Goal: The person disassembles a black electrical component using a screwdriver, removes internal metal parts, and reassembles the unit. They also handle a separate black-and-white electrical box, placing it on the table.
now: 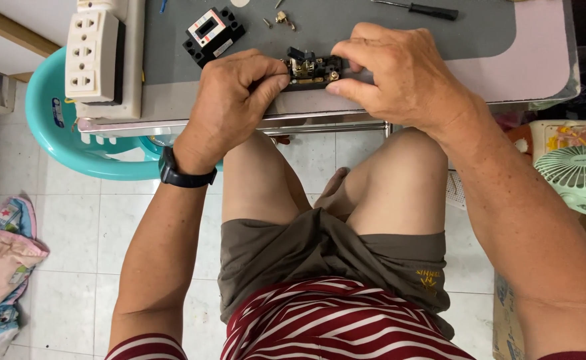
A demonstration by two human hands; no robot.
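Note:
A small black electrical switch part (311, 70) with brass metal pieces inside lies near the front edge of the grey table top (386, 27). My left hand (229, 103) pinches its left end with curled fingers; a black watch sits on that wrist. From the right, my right hand (393, 77) grips the other end, thumb under and fingers over it. A second black switch block (213, 35) with a white and red face lies just behind the left hand. Loose screws and a small brass piece (281, 19) lie behind the held part.
A black-handled screwdriver (418, 9) lies at the table's back. A white multi-socket power strip (93, 57) sits on the left end. Under it stands a teal plastic chair (59, 133). A green fan (583, 177) is at the right, cloth heap (0, 267) on the tiled floor at the left.

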